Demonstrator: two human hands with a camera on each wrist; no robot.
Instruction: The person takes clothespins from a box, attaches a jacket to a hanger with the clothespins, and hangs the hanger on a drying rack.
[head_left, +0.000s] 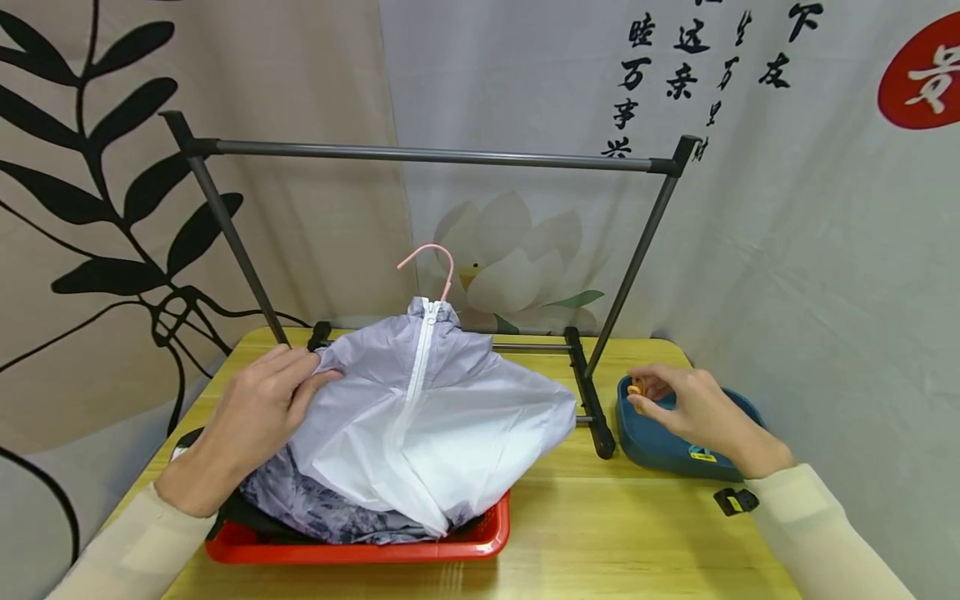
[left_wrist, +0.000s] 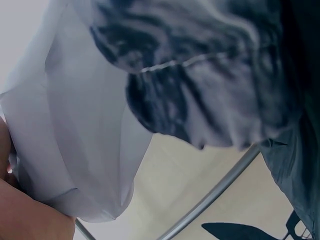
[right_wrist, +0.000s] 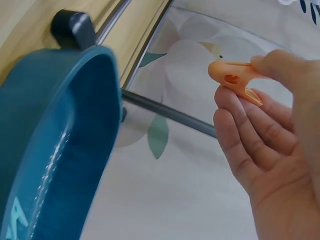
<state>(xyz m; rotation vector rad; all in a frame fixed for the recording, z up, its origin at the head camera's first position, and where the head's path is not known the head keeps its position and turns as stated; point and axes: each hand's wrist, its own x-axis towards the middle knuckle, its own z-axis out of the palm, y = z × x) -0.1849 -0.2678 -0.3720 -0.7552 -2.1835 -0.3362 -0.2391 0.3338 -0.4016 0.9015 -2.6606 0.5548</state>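
Observation:
A white and pale lilac zip jacket [head_left: 450,400] hangs on a hanger whose pink hook [head_left: 442,258] sticks up from the collar. My left hand [head_left: 258,417] grips the jacket at its shoulder on the left, thumb in front and fingertips hidden behind the cloth. At the right, my right hand [head_left: 693,408] pinches an orange clothespin [right_wrist: 235,77] between thumb and fingers, above the blue bin [head_left: 645,450]. In the right wrist view a light-blue clothespin [right_wrist: 17,217] lies inside that bin.
Beneath the jacket, a red tray [head_left: 480,546] holds dark patterned clothing [head_left: 322,508]. A grey metal rack [head_left: 427,152] stands behind on the wooden table [head_left: 600,533], its right foot [head_left: 592,400] between jacket and bin. Printed curtains hang at the back.

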